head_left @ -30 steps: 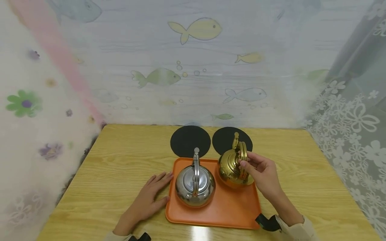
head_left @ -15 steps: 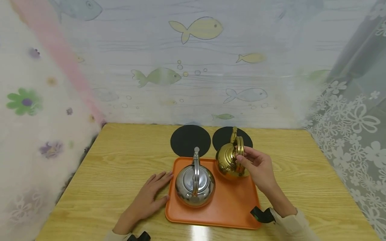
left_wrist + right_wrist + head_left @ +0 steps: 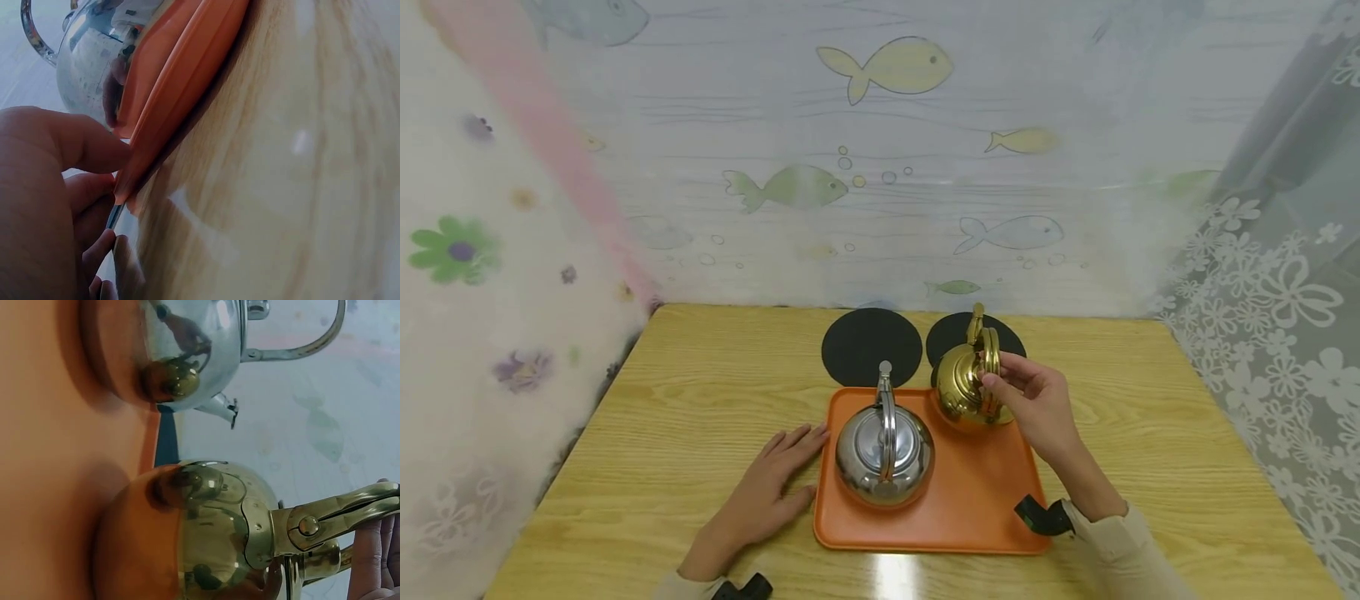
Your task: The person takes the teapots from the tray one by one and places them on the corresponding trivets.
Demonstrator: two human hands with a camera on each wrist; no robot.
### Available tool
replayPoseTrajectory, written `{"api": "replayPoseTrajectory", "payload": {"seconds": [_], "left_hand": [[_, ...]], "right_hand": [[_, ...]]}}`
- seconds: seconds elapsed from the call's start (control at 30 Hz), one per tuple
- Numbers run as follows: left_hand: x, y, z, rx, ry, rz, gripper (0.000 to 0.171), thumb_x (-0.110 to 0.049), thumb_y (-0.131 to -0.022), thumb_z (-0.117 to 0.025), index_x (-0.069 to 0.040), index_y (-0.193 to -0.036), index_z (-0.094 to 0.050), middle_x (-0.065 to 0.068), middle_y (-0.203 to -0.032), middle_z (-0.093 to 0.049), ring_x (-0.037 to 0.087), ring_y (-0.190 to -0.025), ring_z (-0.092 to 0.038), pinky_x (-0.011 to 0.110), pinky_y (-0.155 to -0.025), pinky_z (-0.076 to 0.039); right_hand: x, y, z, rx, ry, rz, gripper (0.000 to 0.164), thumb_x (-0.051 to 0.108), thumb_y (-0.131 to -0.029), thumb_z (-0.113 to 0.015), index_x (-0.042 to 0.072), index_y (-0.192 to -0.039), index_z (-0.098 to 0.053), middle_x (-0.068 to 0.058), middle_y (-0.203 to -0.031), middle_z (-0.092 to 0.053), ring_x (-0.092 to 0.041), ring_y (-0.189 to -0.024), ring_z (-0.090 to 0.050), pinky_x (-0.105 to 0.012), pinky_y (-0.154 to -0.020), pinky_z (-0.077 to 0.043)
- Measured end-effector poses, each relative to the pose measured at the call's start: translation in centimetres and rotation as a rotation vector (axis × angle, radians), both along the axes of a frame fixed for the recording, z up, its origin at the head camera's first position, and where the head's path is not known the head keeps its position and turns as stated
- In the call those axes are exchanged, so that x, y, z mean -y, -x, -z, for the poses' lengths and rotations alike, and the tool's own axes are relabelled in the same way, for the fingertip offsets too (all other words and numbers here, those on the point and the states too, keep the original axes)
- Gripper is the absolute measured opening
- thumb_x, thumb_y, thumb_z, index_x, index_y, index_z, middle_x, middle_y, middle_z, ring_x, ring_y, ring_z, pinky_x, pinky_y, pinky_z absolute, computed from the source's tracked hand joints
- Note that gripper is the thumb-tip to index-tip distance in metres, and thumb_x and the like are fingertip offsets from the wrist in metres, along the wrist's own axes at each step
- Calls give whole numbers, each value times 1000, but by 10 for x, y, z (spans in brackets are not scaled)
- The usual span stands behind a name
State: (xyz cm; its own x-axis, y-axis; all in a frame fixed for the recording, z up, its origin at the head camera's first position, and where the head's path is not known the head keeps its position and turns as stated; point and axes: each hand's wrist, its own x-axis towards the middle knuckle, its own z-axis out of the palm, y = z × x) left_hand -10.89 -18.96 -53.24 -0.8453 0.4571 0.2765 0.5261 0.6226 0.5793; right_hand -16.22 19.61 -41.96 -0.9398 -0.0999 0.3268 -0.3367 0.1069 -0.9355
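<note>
A gold kettle stands close over the back right of an orange tray, its spout overlapping a black round mat. My right hand grips its raised handle, thumb on one side and fingers on the other. On the tray's left half sits a silver kettle, its handle upright and spout facing the wall. My left hand lies on the table with fingers spread, its fingertips and thumb right at the tray's left rim.
Two black round mats lie behind the tray: the left mat and the right mat, which the gold kettle partly covers. A fish-patterned wall covering rises at the wooden table's back edge. A lace curtain hangs at the right.
My right hand has moved the gold kettle back and slightly left, so it covers more of the right mat. My left hand and the silver kettle have stayed put.
</note>
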Motion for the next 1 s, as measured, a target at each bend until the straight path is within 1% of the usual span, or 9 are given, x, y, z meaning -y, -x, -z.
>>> {"api": "replayPoseTrajectory", "payload": {"seconds": [0.13, 0.3, 0.43, 0.5, 0.63, 0.77, 0.87, 0.97, 1.0], "left_hand": [[0, -1, 0, -1, -12, -1, 62, -31, -96, -65, -20, -154, -48, -1, -158, -46, 32, -148, -39, 50, -121, -18], [-1, -1, -2, 18, 14, -24, 66, -41, -94, -70, -22, -154, -48, -4, -158, -45, 30, -149, -38, 57, -120, -21], [-2, -1, -2, 7, 20, -28, 68, -40, -93, -72, -21, -154, -49, -4, -158, -45, 30, -149, -38, 58, -119, -23], [-2, -1, -2, -5, 23, -28, 68, -40, -93, -72, -21, -154, -49, -4, -158, -46, 30, -148, -39, 58, -119, -23], [-2, 0, -1, -17, 30, -26, 68, -39, -93, -71, -21, -154, -48, -3, -158, -46, 31, -148, -39, 56, -119, -23], [-2, 0, -1, -8, 32, -25, 68, -39, -93, -71, -21, -154, -48, -3, -159, -45, 30, -149, -38, 55, -120, -21], [-2, 0, -2, 3, 28, -24, 68, -37, -92, -72, -21, -154, -48, -3, -159, -45, 30, -149, -38, 57, -120, -22], [-2, 0, -3, 14, 24, -20, 68, -36, -92, -72, -21, -154, -48, -3, -159, -45, 30, -149, -38, 61, -120, -23], [-2, 0, -3, 21, 24, -20, 68, -35, -92, -72, -21, -154, -48, -3, -159, -44, 30, -149, -37, 61, -120, -22]], "right_hand": [[0, 2, 0, 3, 11, -3, 31, -3, -95, -66, -20, -121, -63, 7, -93, -72, -5, -86, -70, -18, -76, -59], [2, 5, -2, 6, 32, -10, 33, -4, -95, -66, -23, -121, -60, 5, -93, -72, -6, -84, -70, -19, -76, -59], [3, 7, -4, 8, 38, -16, 33, -3, -95, -66, -23, -120, -60, -2, -93, -74, -7, -83, -71, -19, -76, -60], [3, 9, -5, 9, 37, -14, 33, -3, -95, -66, -23, -120, -60, -2, -93, -74, -7, -82, -71, -19, -76, -60], [3, 12, -6, 23, 48, -9, 34, -3, -95, -67, -24, -120, -60, 1, -91, -73, -6, -82, -71, -19, -75, -60], [3, 15, -6, 41, 70, -9, 37, -2, -95, -67, -25, -122, -58, 3, -93, -75, -7, -84, -72, -19, -77, -60], [3, 17, -6, 50, 75, -2, 38, -1, -95, -68, -24, -123, -58, 0, -95, -76, -7, -84, -71, -19, -76, -60], [1, 19, -7, 61, 77, 11, 35, 1, -95, -69, -19, -123, -62, -2, -96, -77, -8, -84, -71, -20, -76, -60], [1, 20, -8, 66, 69, 19, 36, 1, -95, -69, -18, -124, -62, 0, -96, -77, -8, -84, -71, -20, -77, -60]]}}
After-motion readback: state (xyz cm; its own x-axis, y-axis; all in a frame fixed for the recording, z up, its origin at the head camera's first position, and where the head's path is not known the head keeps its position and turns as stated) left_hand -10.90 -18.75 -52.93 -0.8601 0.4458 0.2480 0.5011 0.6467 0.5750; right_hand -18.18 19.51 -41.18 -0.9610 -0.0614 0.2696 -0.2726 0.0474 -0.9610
